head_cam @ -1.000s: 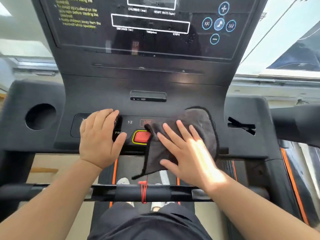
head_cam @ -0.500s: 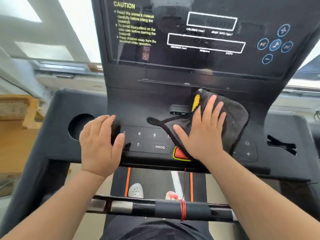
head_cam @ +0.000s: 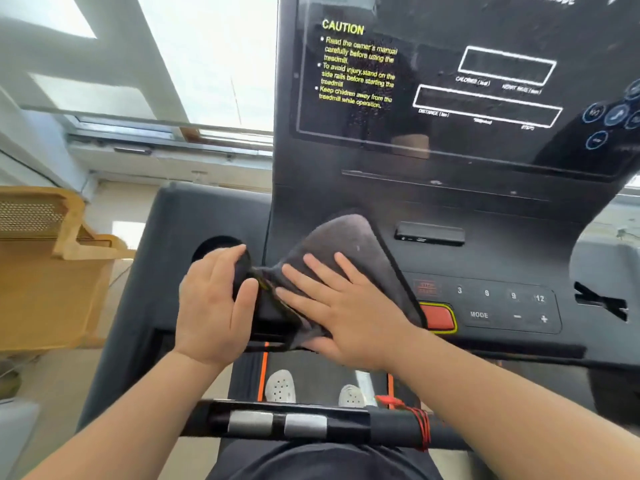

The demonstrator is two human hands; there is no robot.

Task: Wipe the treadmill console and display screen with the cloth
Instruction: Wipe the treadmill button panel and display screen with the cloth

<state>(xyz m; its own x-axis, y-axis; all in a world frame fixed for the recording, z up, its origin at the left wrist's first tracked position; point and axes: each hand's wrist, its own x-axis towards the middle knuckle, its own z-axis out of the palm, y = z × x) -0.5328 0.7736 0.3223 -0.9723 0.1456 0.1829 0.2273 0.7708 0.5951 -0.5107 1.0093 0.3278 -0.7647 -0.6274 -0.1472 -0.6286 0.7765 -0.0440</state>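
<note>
So the flat-fingered right hand [head_cam: 346, 306] has swept the cloth [head_cam: 349, 247] left across the console [head_cam: 485, 258] to the left hand [head_cam: 211, 306], whose fingers now curl on its corner; display screen [head_cam: 450, 81] still looks speckled.

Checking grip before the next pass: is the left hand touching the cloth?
Touching. The head view shows the left hand with its fingers curled over the bunched left end of the dark cloth, thumb against it, with no gap.

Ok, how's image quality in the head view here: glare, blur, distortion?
Head view: window blown out white; display screen dusty with a faint reflection, caution text readable; wide-angle bending of the console's edges; slight softness at frame edges; cloth and both hands sharp enough.
</note>
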